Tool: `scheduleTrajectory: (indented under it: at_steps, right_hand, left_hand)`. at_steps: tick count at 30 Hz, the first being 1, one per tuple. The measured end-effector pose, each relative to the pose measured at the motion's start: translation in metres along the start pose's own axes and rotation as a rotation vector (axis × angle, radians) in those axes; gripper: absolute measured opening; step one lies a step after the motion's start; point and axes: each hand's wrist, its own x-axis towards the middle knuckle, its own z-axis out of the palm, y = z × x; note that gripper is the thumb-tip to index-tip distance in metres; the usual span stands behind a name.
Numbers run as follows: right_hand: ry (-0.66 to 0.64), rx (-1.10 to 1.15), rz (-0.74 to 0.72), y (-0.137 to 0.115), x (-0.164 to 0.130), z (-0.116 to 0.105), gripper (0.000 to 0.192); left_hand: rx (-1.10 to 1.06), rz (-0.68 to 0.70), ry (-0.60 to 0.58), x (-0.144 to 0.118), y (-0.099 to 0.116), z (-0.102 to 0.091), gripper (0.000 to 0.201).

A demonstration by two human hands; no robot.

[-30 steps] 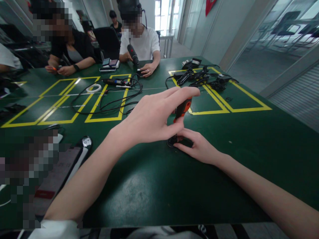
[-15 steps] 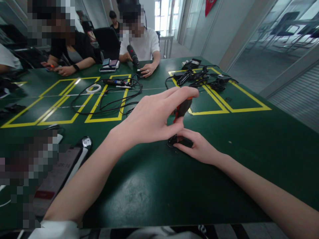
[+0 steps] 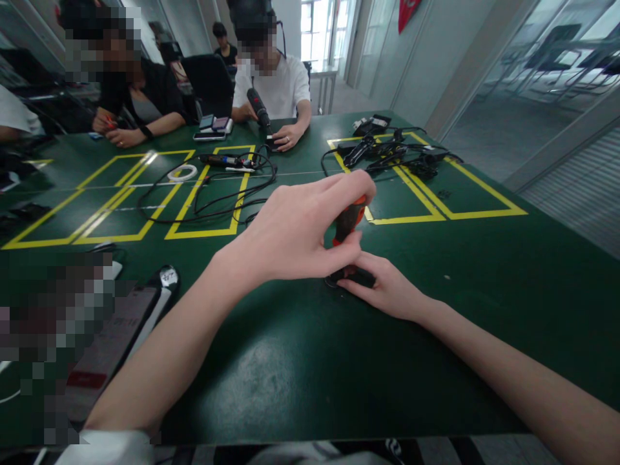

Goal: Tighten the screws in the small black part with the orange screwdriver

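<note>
- The driver (image 3: 347, 223), with its black and orange handle, is gripped by the left hand (image 3: 295, 226); its top is capped by a bent finger and its lower end is pinched near the thumb.
- A small black part (image 3: 331, 282) is pinned against the table (image 3: 300, 387) by the right hand (image 3: 387, 287), whose thumb and fingers are closed on it, just below the left fingertips.
- The driver is stood roughly upright over the part; whether its tip is seated cannot be told, since the lower end is hidden by the fingers.
- The step in hand is judged to be the working of the driver on the part, with turning by the left fingers and bracing by the right.
- For the next move, a steady pinch on the part is called for, with the driver kept in line and twisted lightly from above.
- Black cables (image 3: 397, 152) are heaped beyond the fingertips, well apart from them.
- A phone (image 3: 116, 342) is laid far to the left of the fingers, beside the left forearm.
</note>
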Motion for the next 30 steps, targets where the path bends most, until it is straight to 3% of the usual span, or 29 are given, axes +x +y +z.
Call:
scheduleTrajectory:
  at_steps: [8,14,30]
  right_hand:
    - [0.013,-0.002,-0.015,-0.0002,-0.0002,0.0009,0.008]
    - [0.014,-0.012,-0.013,0.0006,-0.0007,0.001,0.011]
    - [0.015,-0.023,-0.01,0.0023,-0.0024,0.0015,0.012]
  left_hand:
    - [-0.012,-0.016,0.0,0.001,0.0003,0.002,0.035]
    - [0.007,-0.031,-0.045,0.0007,0.0032,-0.0013,0.036]
    - [-0.001,-0.015,-0.013,0.0004,0.0025,0.0019,0.035]
